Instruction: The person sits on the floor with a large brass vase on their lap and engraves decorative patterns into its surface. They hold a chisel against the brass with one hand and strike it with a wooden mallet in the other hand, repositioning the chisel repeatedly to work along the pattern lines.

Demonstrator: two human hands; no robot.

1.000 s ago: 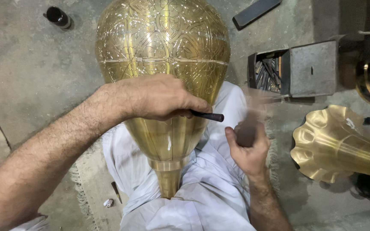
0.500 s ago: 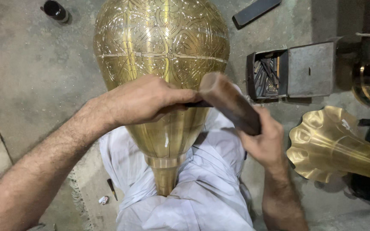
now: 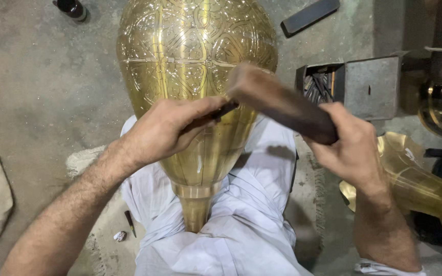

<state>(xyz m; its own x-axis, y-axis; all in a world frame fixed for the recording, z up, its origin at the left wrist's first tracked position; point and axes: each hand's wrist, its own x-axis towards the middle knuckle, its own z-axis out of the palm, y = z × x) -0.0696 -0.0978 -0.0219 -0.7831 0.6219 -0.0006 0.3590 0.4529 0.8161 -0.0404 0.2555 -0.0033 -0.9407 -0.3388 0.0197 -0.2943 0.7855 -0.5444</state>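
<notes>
Since half a second ago the wooden mallet [image 3: 282, 105] has swung down from its raised slant, and its head now meets the butt of the dark chisel [image 3: 216, 113]; a second ago it was only a blur off at 3 o'clock. From where I watch, the left hand [image 3: 167, 130] lies knuckles-up across the engraved brass vessel [image 3: 195, 61], fingers curled tight, its grip pinching the chisel shaft so that only the short butt shows toward 3 o'clock. I cannot see the tip; it is hidden under the fingers. The right hand [image 3: 351, 148] wraps the mallet's handle end, fingers closed fully around it, wrist cocked, forearm rising from 5 o'clock.

The vessel lies in the person's lap on white cloth [image 3: 241, 225], bulb toward 12 o'clock, narrow neck toward 6.

I judge the work goes best with short, even taps, the heel of the left hand braced on the brass so the point keeps to its engraved line, and the mallet face landing square on the butt rather than glancing. A second brass piece [image 3: 415, 184] lies at 4 o'clock, a dark metal box of tools [image 3: 369, 87] at 2.
</notes>
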